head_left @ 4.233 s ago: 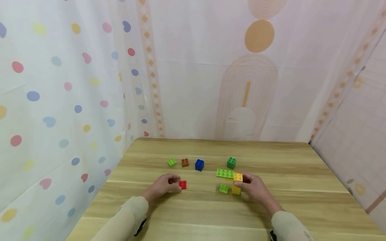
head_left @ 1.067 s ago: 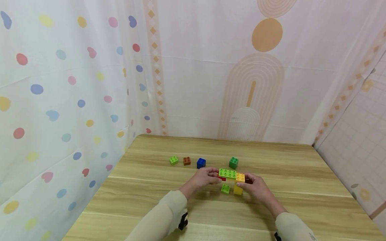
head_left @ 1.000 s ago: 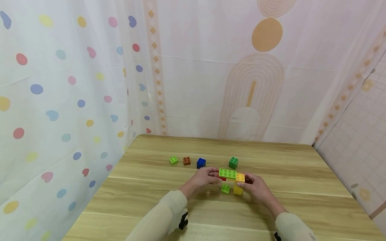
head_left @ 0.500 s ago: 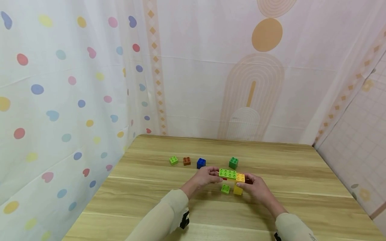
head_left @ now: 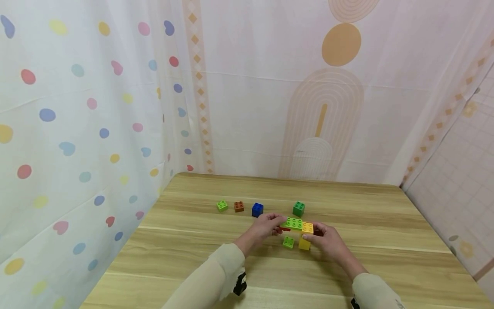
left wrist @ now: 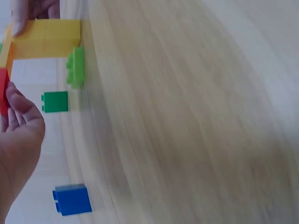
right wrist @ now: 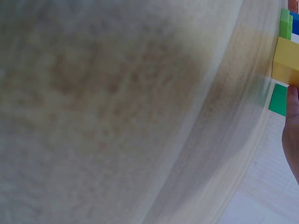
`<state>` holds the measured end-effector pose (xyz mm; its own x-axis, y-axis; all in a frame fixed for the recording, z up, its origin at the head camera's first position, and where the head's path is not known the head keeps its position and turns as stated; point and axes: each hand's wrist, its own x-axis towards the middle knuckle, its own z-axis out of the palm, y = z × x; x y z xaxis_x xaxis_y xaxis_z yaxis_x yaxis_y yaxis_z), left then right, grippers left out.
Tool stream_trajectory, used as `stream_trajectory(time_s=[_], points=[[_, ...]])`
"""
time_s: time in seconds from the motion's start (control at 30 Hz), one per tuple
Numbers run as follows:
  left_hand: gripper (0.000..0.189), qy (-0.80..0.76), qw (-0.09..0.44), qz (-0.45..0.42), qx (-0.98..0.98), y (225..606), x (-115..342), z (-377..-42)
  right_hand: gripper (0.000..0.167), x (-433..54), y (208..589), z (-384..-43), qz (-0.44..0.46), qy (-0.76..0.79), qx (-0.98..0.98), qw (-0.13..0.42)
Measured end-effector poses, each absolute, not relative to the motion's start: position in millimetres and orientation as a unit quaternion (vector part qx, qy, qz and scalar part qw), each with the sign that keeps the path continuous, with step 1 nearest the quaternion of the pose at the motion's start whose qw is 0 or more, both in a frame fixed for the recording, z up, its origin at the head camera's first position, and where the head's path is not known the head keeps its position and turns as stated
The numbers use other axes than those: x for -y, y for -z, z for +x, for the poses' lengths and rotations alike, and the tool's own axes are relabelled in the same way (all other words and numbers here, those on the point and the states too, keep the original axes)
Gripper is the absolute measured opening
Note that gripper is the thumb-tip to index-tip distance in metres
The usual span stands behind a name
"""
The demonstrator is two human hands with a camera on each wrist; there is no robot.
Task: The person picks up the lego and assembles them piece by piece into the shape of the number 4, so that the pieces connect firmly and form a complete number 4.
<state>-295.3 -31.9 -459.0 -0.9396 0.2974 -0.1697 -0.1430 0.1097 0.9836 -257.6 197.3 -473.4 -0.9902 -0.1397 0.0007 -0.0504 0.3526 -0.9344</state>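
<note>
My left hand [head_left: 262, 228] pinches the left end of a long light green brick [head_left: 295, 223] and a red brick [head_left: 284, 229] beneath it; its thumb lies over the green studs. In the left wrist view, fingertips press against the red brick [left wrist: 3, 93]. The long brick's right end meets a yellow brick stack [head_left: 304, 243], which my right hand [head_left: 328, 241] holds from the right side. Part of that stack [right wrist: 286, 60] shows in the right wrist view with the thumb against it. A small light green brick [head_left: 288, 242] sits on the table left of the stack's foot.
Behind the hands stand a light green brick [head_left: 221, 206], a brown brick [head_left: 239, 207], a blue brick [head_left: 257, 210] and a dark green brick [head_left: 299, 209]. They rest on a wooden table [head_left: 185, 257], with a patterned curtain [head_left: 247, 111] behind its far edge.
The left hand picked up the red brick from the table and carried it right, under the long green brick. Most recently its thumb moved up onto the green studs. The right hand keeps its hold.
</note>
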Motion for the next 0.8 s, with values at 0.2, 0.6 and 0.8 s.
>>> stream_trajectory(time_s=[0.2,0.6,0.8], points=[[0.028,-0.656,0.139,0.029,-0.741,458.1,23.5,-292.8,0.041,-197.6,474.2,-258.3,-0.059,0.570,-0.819,0.040],[0.021,-0.663,0.138,0.022,-0.735,456.5,21.9,-294.0,0.040,-196.0,474.4,-258.0,-0.057,0.570,-0.819,0.039],[0.022,-0.664,0.139,0.018,-0.734,452.0,21.6,-292.0,0.040,-196.5,474.3,-257.0,-0.058,0.566,-0.821,0.039]])
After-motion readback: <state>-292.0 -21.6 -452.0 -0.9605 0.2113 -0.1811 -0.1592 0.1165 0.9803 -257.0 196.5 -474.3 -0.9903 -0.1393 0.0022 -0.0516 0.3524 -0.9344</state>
